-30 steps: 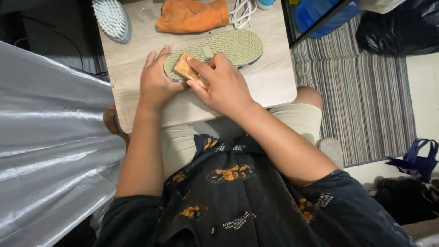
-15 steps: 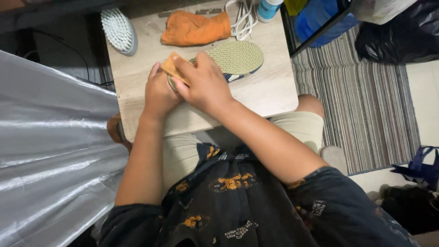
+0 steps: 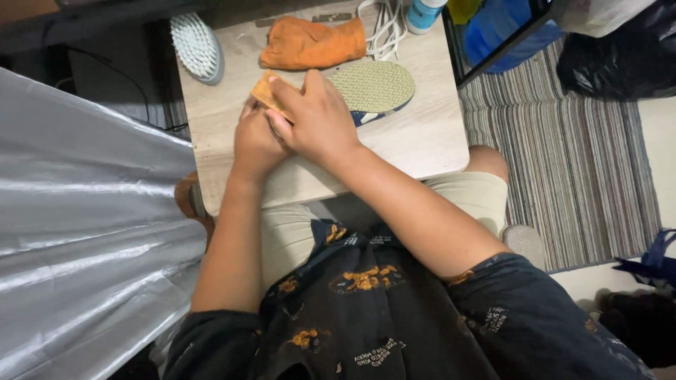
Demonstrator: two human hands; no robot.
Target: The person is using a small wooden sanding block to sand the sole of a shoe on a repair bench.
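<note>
A shoe lies sole up on the small wooden table; its green patterned sole shows past my fingers. My right hand presses a tan sponge block against the near end of the sole. My left hand sits just under the right one and grips that same end of the shoe, which both hands hide.
A white-bristled brush lies at the table's back left. An orange cloth, a white cord and a blue-white bottle sit along the back edge. A striped rug covers the floor to the right; silver sheeting hangs to the left.
The sponge in my right hand has slid left along the sole toward its near end, leaving more of the green sole bare. My left hand has stayed on the shoe.
</note>
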